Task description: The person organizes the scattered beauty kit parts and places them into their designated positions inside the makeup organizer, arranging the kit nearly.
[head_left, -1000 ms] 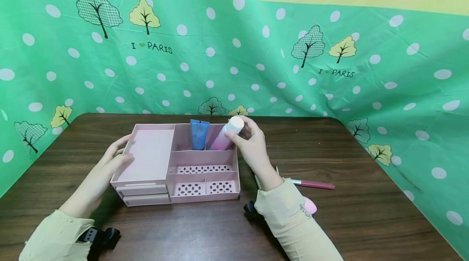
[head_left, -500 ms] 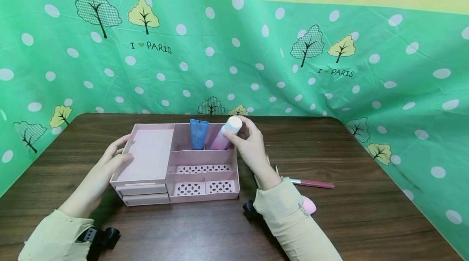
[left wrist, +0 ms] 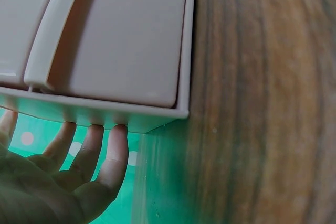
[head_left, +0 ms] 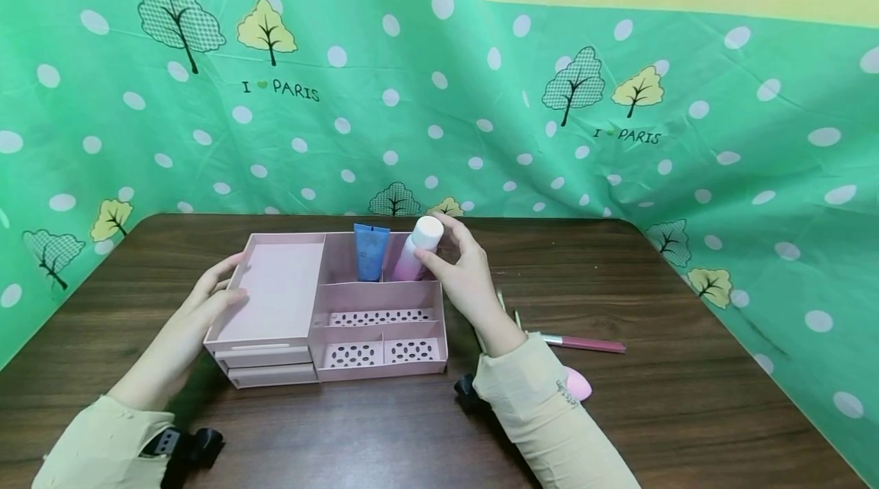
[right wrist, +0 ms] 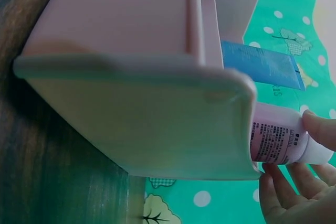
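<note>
A pink desk organizer (head_left: 281,287) stands on the table. My left hand (head_left: 195,321) rests against its left side, with the thumb over the top edge. In the left wrist view, the fingertips (left wrist: 119,135) press on the outer wall. My right hand (head_left: 470,271) holds a pink bottle (head_left: 410,264) with a white cap (head_left: 429,231) between thumb and fingers. The bottle's lower part is in the organizer's back right compartment and leans slightly right. Left of it, a blue tube (head_left: 371,252) stands upright in the neighbouring compartment.
Right of the organizer lie a brush with a pink handle (head_left: 592,344) and a pink egg-shaped sponge (head_left: 577,384), partly behind my right sleeve. Thin sticks lie partly hidden behind the right wrist. A green polka-dot curtain (head_left: 391,123) hangs behind the table.
My right hand has moved slightly left and brought the bottle's top with it, so the bottle stands more upright. The left hand keeps its place on the organizer.
</note>
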Demonstrator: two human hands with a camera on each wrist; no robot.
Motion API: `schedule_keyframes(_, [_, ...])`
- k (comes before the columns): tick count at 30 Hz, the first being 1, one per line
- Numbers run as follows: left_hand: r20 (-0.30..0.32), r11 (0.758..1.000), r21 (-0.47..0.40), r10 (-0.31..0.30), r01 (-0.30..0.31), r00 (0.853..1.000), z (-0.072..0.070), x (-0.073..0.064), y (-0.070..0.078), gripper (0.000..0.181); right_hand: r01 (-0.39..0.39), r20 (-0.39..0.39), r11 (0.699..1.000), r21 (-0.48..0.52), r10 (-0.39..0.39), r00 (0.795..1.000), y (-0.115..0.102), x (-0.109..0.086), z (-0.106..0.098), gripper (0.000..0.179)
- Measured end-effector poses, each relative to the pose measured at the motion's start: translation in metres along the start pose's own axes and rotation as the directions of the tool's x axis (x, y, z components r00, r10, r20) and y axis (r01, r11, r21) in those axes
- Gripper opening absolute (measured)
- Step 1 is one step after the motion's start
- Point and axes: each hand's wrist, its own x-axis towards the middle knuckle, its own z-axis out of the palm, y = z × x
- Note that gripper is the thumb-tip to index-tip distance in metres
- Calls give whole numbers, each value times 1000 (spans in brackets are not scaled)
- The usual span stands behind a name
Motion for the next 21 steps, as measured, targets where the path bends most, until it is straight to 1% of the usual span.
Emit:
schedule_keyframes(7, [1,1000,-8,12,-12,1000,-1,0,-1,64,17,19,1000,-12,-17,1000,0,-1,0,58])
schedule_keyframes(13, [3,1000,-7,7,-7,1000,-1,-1,0,64,49,37,999,6,-49,998,-3,-1,-2,57])
schedule_keyframes(21, [-1,1000,-1,-3,3,1000,0,0,0,65,24,42,1000,15,-24,999,-5,-2,-3,53])
